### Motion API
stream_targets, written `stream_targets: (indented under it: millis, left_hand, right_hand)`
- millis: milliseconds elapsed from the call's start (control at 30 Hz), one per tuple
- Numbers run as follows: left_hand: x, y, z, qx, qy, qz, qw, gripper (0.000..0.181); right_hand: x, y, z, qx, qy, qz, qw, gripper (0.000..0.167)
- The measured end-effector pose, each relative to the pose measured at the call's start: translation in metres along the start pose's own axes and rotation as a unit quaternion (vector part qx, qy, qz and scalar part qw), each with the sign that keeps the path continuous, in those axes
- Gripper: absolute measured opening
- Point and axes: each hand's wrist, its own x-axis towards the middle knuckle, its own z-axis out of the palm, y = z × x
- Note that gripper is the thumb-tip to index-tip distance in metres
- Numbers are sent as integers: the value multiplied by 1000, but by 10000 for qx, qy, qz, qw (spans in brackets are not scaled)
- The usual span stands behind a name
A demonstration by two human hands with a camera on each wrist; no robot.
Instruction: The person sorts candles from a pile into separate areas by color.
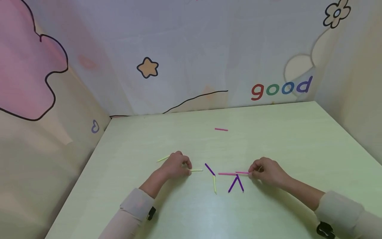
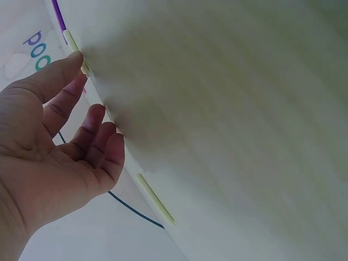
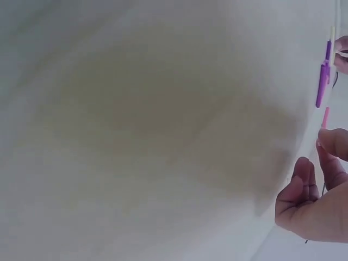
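Observation:
Thumb and index finger of my left hand (image 1: 177,165) pinch the end of a pale yellow stick (image 1: 197,170), low over the table. To its right, a slanted purple stick (image 1: 210,169) meets the top of an upright-running yellow stick (image 1: 215,185). My right hand (image 1: 267,170) pinches the right end of a short pink stick (image 1: 242,172). That stick's left part lies alongside another pink stick (image 1: 226,174). Below them two purple sticks (image 1: 233,184) form an upside-down V. In the left wrist view, the yellow stick (image 2: 76,46) shows at the thumb tip.
Another yellow stick (image 1: 162,159) lies behind my left hand, partly covered by it. Farther back on the pale green table (image 1: 134,139) is a lone pink stick (image 1: 221,129). Printed walls (image 1: 194,66) close off the back and both sides.

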Motion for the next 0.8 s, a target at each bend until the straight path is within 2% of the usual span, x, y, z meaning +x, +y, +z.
stream_targets:
  millis: [167, 367, 567, 800]
  left_hand:
    - [-1, 0, 1, -22, -13, 58, 10000, 17]
    - [-1, 3, 0, 3, 77, 60, 10000, 14]
    - [-4, 3, 4, -89, 35, -234, 9997, 14]
    - [-2, 5, 5, -427, 222, -525, 9975, 16]
  right_hand:
    - [-2, -2, -3, 3, 91, -104, 9999, 10]
    - [-1, -5, -6, 116, 137, -99, 9998, 6]
    - [10, -11, -6, 320, 52, -47, 9995, 3]
    - [35, -14, -10, 435, 146, -70, 9989, 4]
